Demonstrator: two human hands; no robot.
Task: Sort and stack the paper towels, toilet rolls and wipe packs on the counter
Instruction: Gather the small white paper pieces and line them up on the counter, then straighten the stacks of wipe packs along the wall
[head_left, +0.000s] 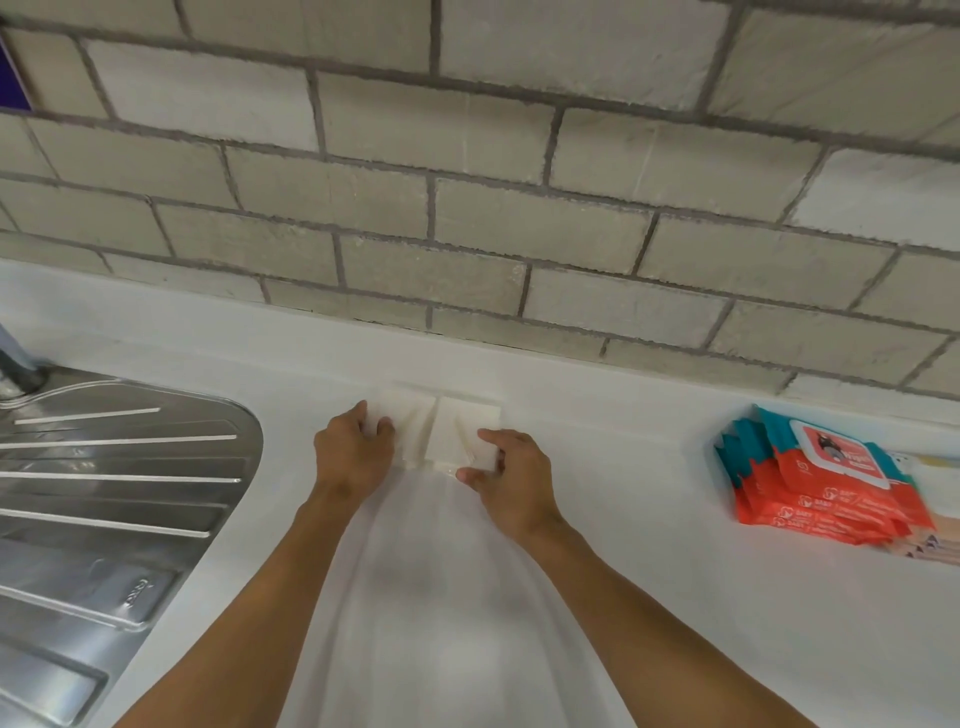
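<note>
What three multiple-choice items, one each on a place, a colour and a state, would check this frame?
1. Where is the pile of wipe packs?
A. on the counter, at the right
B. on the sink drainboard
C. against the tap

2. What are its main colours?
A. green and yellow
B. orange-red and teal
C. black and white

3. What are the left hand and right hand doing?
A. hanging idle
B. each gripping one of two paper towel stacks lying side by side
C. lifting a wipe pack together

Answers:
1 A: the pile sits on the white counter, right of both hands.
2 B: the wrappers are orange-red with teal edges.
3 B: fingers curl round the edge of each white stack.
</note>
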